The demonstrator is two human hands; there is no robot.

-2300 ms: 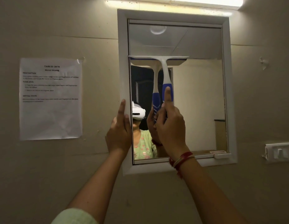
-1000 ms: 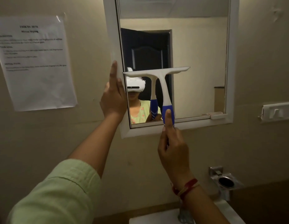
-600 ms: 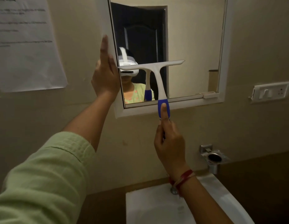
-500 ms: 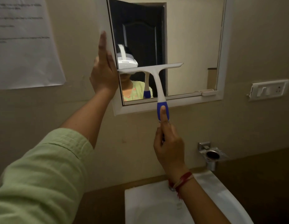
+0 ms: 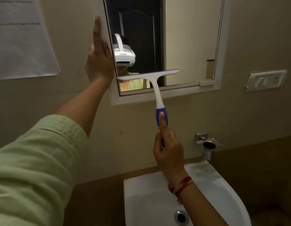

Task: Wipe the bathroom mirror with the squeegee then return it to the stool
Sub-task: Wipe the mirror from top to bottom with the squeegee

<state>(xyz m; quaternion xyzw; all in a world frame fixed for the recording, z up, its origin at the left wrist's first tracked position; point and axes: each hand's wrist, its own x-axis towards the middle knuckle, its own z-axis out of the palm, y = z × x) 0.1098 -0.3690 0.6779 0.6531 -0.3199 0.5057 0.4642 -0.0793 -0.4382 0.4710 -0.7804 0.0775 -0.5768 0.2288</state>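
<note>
Head camera: The squeegee [image 5: 154, 79] has travelled from near the top of the bathroom mirror [image 5: 190, 38] down to its lower part, and the view has dipped with it, bringing the white sink [image 5: 141, 201] into frame. The left hand [image 5: 99, 62] stays where it was, fingers straight and flat against the left side of the mirror's white frame, gripping nothing. The right hand [image 5: 168, 152] is curled round the bottom of the squeegee's blue grip, the thumb laid straight up along it.

The squeegee's blade sits across the left half of the glass, a little above the bottom edge of the frame. Whether its rubber edge is pressed to the glass or has just lifted off cannot be told from this angle.

The tool looks like light moulded plastic: a stiff white neck and crossbar, a thin purple rubber strip that is likely soft and flexible, and a blue grip that appears made to resist slipping. That blue section looks the natural place to hold it, as the hand does now. The glass is the fragile party, so pressure is best kept even.

The blade runs almost level, its right end slightly higher than its left, with the rubber strip along the upper edge. The long axis of the handle drops from the crossbar down and slightly right, towards the person, over the bottom of the frame.

The stool is not in view. A paper notice [image 5: 22, 38] hangs on the wall left of the mirror.
</note>
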